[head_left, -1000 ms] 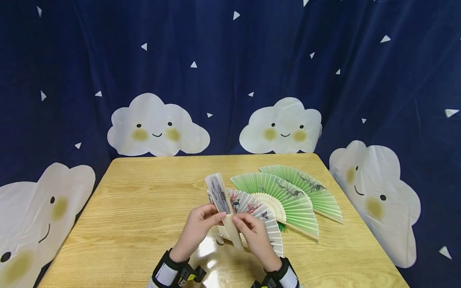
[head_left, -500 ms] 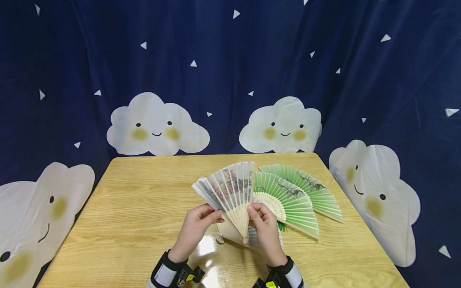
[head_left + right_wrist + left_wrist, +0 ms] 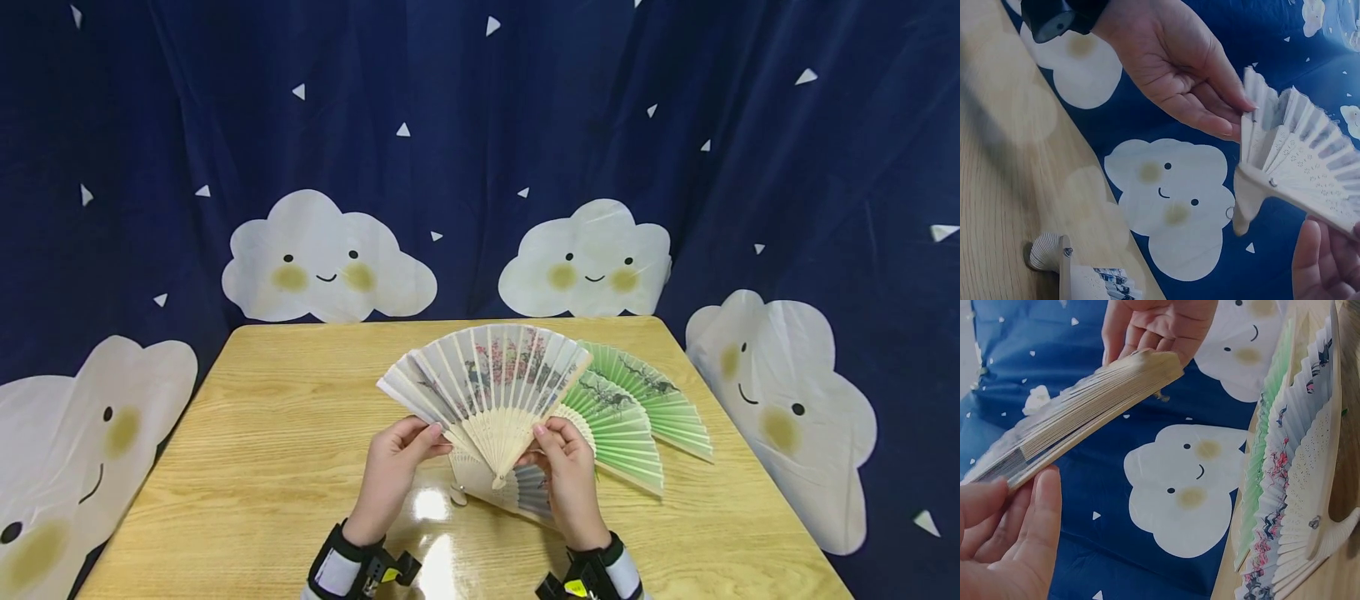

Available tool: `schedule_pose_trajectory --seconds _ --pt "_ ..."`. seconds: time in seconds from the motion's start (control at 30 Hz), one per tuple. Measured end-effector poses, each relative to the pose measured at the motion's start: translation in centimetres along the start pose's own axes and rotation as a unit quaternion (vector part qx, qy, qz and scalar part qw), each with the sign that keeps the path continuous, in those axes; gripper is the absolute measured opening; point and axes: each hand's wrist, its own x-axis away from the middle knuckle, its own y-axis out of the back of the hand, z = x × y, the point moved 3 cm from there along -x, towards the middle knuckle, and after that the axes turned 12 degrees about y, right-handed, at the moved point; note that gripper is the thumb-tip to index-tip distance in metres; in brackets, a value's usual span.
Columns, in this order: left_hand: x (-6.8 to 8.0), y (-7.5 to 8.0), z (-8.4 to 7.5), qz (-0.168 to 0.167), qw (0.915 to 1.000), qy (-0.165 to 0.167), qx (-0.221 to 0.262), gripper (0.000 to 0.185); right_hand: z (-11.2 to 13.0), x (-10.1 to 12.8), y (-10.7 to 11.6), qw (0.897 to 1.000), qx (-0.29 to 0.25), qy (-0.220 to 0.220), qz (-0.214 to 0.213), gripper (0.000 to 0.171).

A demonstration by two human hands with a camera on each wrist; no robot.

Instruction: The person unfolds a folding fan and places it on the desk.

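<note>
A white folding fan [image 3: 491, 375] with pink blossoms is held spread in the air in the head view. My left hand [image 3: 390, 471] pinches its left guard stick between thumb and fingers, and my right hand [image 3: 570, 467] pinches the right one. The pivot end points toward me. In the left wrist view the held fan [image 3: 1091, 419] appears nearly edge-on, with the right hand [image 3: 1160, 328] at its far side. From the right wrist, the ribs and pleats of the same fan [image 3: 1310, 165] show. Beneath it, a second white fan [image 3: 487, 490] lies spread on the table, partly covered.
Two green folding fans, the nearer one [image 3: 618, 425] and the farther one [image 3: 667, 400], lie spread and overlapping at the right of the wooden table [image 3: 300, 400]. A navy curtain [image 3: 465, 100] with white clouds surrounds the table.
The held fan was folded a second ago, then half spread, and is now spread wide. My hands have moved apart, the right one mainly to the right. The fans on the table stay put.
</note>
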Motion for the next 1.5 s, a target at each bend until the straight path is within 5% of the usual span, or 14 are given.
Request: schedule_pose_trajectory --seconds 0.37,0.7,1.1,1.5 --pt "-0.1 0.8 -0.1 -0.036 0.9966 -0.027 0.068 0.027 -0.1 -0.3 0.8 0.996 -0.086 -0.022 -0.023 0.013" --pt "-0.1 0.9 0.4 -0.073 0.9859 -0.034 0.147 0.025 -1.0 -0.2 0.9 0.982 -0.163 -0.074 -0.068 0.009" --pt "0.2 0.8 1.0 -0.120 0.9728 -0.052 0.191 0.024 -1.4 0.3 0.1 0.976 -0.183 -0.074 -0.095 0.013" --pt "0.1 1.0 0.9 -0.124 0.9657 -0.066 0.218 0.019 -1.3 0.2 -0.7 0.976 -0.176 -0.068 -0.106 0.011"
